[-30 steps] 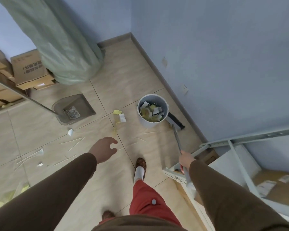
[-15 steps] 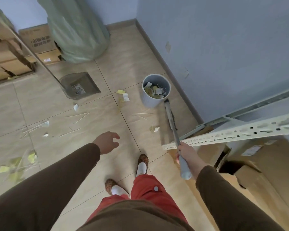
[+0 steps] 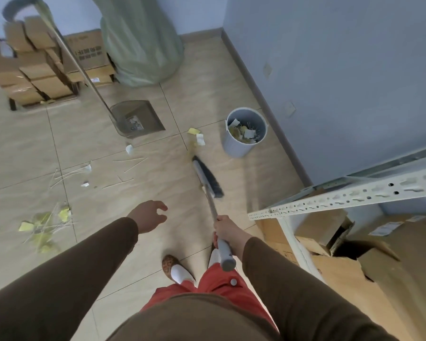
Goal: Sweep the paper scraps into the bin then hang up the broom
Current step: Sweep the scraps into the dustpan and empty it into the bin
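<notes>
Fingers of the right hand (image 3: 225,231) wrap the broom (image 3: 208,178) handle; the left hand (image 3: 149,216) hangs free, loosely curled, holding nothing. Half a second ago the brush head lay beside the bin (image 3: 244,137); now it sits out on the open tiles, near the yellow scraps (image 3: 197,137). Sweeping can probably begin. The dustpan (image 3: 139,120) waits beyond.
</notes>
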Tool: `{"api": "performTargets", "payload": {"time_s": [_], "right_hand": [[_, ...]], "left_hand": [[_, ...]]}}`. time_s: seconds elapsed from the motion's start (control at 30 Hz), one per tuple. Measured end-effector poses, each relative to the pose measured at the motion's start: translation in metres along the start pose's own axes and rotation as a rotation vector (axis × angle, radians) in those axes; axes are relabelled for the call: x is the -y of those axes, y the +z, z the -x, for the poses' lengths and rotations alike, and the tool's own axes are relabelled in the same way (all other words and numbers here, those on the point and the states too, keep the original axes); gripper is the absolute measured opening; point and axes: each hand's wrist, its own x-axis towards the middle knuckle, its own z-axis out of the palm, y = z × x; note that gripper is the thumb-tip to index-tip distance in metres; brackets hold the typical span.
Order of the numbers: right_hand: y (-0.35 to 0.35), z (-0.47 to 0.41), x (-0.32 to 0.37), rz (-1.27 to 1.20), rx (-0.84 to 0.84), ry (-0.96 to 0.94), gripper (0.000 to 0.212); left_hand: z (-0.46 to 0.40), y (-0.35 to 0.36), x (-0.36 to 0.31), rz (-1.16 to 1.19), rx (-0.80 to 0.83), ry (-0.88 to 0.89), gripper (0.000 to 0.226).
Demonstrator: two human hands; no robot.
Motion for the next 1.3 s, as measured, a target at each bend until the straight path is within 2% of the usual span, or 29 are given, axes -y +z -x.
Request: {"api": "performTargets", "payload": {"time_s": [0.07, 0.17, 0.37, 0.57, 0.7, 0.8, 0.93, 1.03, 1.13, 1.3], "right_hand": [[0.000, 0.015, 0.011, -0.066, 0.087, 0.056, 0.027], [-0.004, 0.026, 0.019, -0.061, 0.150, 0.006, 0.038], [-0.015, 0.027, 0.055, 0.040, 0.053, -0.167, 0.032], [-0.014, -0.044, 0.176, 0.270, -0.131, -0.309, 0.035], [-0.002, -0.098, 0.258, 0.425, -0.090, -0.317, 0.029], [0.015, -0.128, 0.284, 0.436, -0.090, -0.294, 0.045], [0.069, -0.132, 0.241, 0.515, -0.050, -0.250, 0.052], [0.110, -0.109, 0.182, 0.444, -0.007, -0.158, 0.048], [0.142, -0.071, 0.132, 0.417, 0.106, -0.155, 0.050], [0.151, -0.022, 0.095, 0.209, 0.195, -0.084, 0.028]], "left_hand": [[0.000, -0.005, 0.001, 0.012, -0.006, 0.003, 0.037], [0.000, -0.016, 0.002, 0.042, -0.019, 0.005, 0.037], [-0.009, -0.041, 0.012, 0.118, -0.057, -0.011, 0.037], [-0.025, -0.069, 0.031, 0.147, -0.070, -0.068, 0.035], [-0.041, -0.090, 0.046, 0.147, -0.089, -0.125, 0.036], [-0.048, -0.103, 0.057, 0.149, -0.104, -0.149, 0.036], [-0.048, -0.110, 0.067, 0.159, -0.109, -0.180, 0.035], [-0.044, -0.107, 0.074, 0.173, -0.092, -0.184, 0.035], [-0.036, -0.104, 0.084, 0.158, -0.088, -0.163, 0.035], [-0.008, -0.095, 0.102, 0.109, -0.101, -0.087, 0.035]]}}
